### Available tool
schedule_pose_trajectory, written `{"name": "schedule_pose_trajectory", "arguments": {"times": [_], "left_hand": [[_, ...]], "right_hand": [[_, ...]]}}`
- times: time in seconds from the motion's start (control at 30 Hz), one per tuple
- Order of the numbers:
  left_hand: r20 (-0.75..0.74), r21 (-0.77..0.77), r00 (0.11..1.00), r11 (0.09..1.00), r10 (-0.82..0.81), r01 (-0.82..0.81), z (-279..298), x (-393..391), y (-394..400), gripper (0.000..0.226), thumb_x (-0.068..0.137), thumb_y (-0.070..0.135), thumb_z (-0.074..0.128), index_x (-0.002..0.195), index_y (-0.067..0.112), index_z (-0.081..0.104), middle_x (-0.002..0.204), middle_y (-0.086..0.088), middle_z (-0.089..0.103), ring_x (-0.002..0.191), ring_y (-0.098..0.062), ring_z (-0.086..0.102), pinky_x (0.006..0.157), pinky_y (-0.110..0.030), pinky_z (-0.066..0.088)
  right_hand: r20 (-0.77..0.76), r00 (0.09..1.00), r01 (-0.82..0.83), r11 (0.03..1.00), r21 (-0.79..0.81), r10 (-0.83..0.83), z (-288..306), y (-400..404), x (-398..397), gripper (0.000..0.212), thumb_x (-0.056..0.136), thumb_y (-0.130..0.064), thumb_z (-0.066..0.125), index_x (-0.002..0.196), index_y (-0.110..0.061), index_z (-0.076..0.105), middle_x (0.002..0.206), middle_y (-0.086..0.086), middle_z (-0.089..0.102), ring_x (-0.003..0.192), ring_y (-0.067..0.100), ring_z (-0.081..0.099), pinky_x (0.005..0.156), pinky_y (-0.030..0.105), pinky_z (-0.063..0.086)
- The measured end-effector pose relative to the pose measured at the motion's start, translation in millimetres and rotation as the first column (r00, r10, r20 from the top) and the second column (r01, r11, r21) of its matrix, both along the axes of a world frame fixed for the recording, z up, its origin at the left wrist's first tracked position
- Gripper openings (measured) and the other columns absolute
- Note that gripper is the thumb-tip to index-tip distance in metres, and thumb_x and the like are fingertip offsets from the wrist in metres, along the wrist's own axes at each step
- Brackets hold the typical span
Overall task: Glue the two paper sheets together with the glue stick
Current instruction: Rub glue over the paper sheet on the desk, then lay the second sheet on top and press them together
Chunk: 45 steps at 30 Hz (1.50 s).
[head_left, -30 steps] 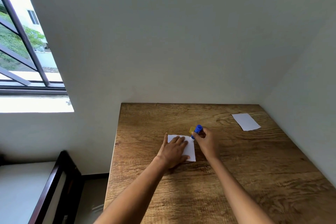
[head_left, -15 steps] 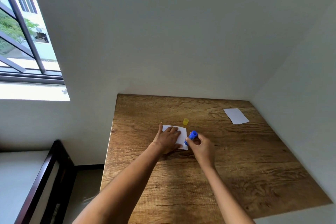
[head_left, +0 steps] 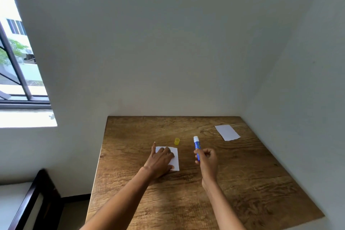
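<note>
A small white paper sheet (head_left: 176,158) lies near the middle of the wooden table (head_left: 242,183). My left hand (head_left: 161,160) rests flat on it with fingers spread, covering most of it. To its right, my right hand (head_left: 207,159) grips a blue glue stick (head_left: 197,146), held off the paper with its white glue tip pointing up and away. The stick's yellow cap (head_left: 177,141) stands on the table just beyond the sheet. A second white paper sheet (head_left: 227,132) lies at the far right of the table.
White walls close the table in at the back and right. The table's left edge drops to the floor, where a dark-framed piece of furniture (head_left: 31,201) stands. A window (head_left: 15,61) is at the upper left.
My right hand has lifted the glue stick off the near sheet and moved it right, tip now pointing up. My left hand stays on the sheet. The view has shifted.
</note>
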<state>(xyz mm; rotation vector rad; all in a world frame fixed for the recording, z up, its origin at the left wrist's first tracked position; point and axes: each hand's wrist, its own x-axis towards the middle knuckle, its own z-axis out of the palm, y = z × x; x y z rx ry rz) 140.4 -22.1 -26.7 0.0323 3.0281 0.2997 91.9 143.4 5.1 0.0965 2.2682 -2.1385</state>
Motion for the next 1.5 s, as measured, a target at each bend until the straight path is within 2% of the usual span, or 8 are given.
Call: {"name": "schedule_pose_trajectory", "arguments": {"times": [0.23, 0.43, 0.6, 0.73, 0.93, 1.17, 1.3, 1.5], "left_hand": [[-0.048, -0.073, 0.999, 0.997, 0.013, -0.017, 8.2, -11.7, 4.8, 0.031, 0.099, 0.023, 0.036, 0.124, 0.024, 0.055, 0.134, -0.008, 0.049, 0.135, -0.022, 0.036, 0.114, -0.062, -0.001], [-0.238, 0.293, 0.942, 0.942, 0.236, -0.162, 24.0, -56.1, 4.0, 0.032, 0.098, 0.024, 0.038, 0.127, 0.025, 0.051, 0.133, 0.003, 0.051, 0.123, -0.015, 0.047, 0.109, -0.035, 0.026], [-0.016, 0.755, 0.861, 0.571, 0.509, -0.324, 40.4, -115.4, -0.1, 0.034, 0.100, 0.029, 0.034, 0.119, 0.017, 0.059, 0.123, -0.005, 0.061, 0.116, -0.020, 0.055, 0.097, -0.030, 0.038], [0.110, 0.901, 0.827, 0.295, 0.552, -0.317, 36.9, -136.7, -1.0, 0.038, 0.100, 0.037, 0.032, 0.102, 0.020, 0.066, 0.110, -0.003, 0.062, 0.107, -0.019, 0.057, 0.097, -0.034, 0.041], [0.126, 0.879, 0.809, 0.314, 0.574, -0.360, 25.4, -144.7, -4.0, 0.049, 0.100, 0.043, 0.030, 0.110, 0.012, 0.066, 0.118, -0.010, 0.065, 0.110, -0.022, 0.058, 0.101, -0.040, 0.042], [0.139, 0.843, 0.806, 0.358, 0.575, -0.401, 19.7, -148.2, -5.1, 0.050, 0.100, 0.044, 0.028, 0.104, 0.010, 0.065, 0.110, -0.006, 0.063, 0.104, -0.021, 0.056, 0.094, -0.036, 0.039], [-0.053, 0.850, 0.734, 0.417, 0.677, -0.323, 19.4, -145.5, -6.1, 0.039, 0.100, 0.031, 0.034, 0.070, 0.015, 0.052, 0.072, 0.000, 0.053, 0.070, -0.015, 0.048, 0.070, -0.040, 0.041], [-0.417, 0.675, 0.693, 0.711, 0.589, -0.198, 28.4, -132.2, 22.7, 0.020, 0.096, 0.018, 0.038, 0.081, 0.019, 0.051, 0.083, 0.006, 0.051, 0.076, -0.012, 0.047, 0.066, -0.025, 0.036]], "right_hand": [[0.094, 0.971, -0.225, 0.974, 0.032, 0.221, 1.4, 0.4, -30.1, 0.043, 0.085, -0.024, 0.066, 0.125, -0.017, 0.051, 0.101, -0.004, 0.065, 0.085, 0.001, 0.059, 0.065, 0.019, 0.043], [0.030, 0.970, -0.242, 0.939, 0.243, 0.242, -1.3, -20.4, -81.7, 0.035, 0.084, -0.017, 0.067, 0.118, -0.015, 0.057, 0.102, -0.003, 0.063, 0.090, 0.011, 0.057, 0.082, 0.026, 0.045], [-0.040, 0.929, -0.328, 0.867, 0.375, 0.369, -5.9, -51.8, -133.0, 0.011, 0.080, -0.008, 0.068, 0.083, -0.018, 0.063, 0.077, -0.005, 0.065, 0.081, 0.019, 0.064, 0.060, 0.016, 0.040], [-0.084, 0.906, -0.342, 0.833, 0.434, 0.415, -20.1, -66.7, -155.5, 0.015, 0.078, -0.004, 0.067, 0.085, -0.017, 0.065, 0.075, -0.005, 0.066, 0.080, 0.021, 0.065, 0.058, 0.015, 0.040], [-0.109, 0.896, -0.322, 0.798, 0.510, 0.430, -33.0, -77.6, -171.3, 0.025, 0.082, -0.004, 0.064, 0.106, -0.012, 0.067, 0.100, 0.006, 0.071, 0.092, 0.024, 0.065, 0.080, 0.032, 0.051], [-0.093, 0.900, -0.314, 0.781, 0.540, 0.426, -39.3, -76.2, -175.0, 0.014, 0.084, -0.010, 0.063, 0.098, -0.013, 0.064, 0.096, 0.008, 0.070, 0.078, 0.016, 0.057, 0.069, 0.027, 0.044], [-0.071, 0.890, -0.335, 0.752, 0.568, 0.450, -31.0, -75.3, -173.3, 0.016, 0.084, -0.015, 0.056, 0.100, -0.010, 0.059, 0.102, 0.012, 0.066, 0.080, 0.020, 0.055, 0.071, 0.032, 0.046], [-0.053, 0.935, -0.273, 0.808, 0.522, 0.350, -17.8, -25.3, -156.9, 0.048, 0.087, -0.010, 0.053, 0.133, -0.013, 0.041, 0.125, 0.006, 0.047, 0.106, 0.013, 0.048, 0.085, 0.026, 0.042]]}}
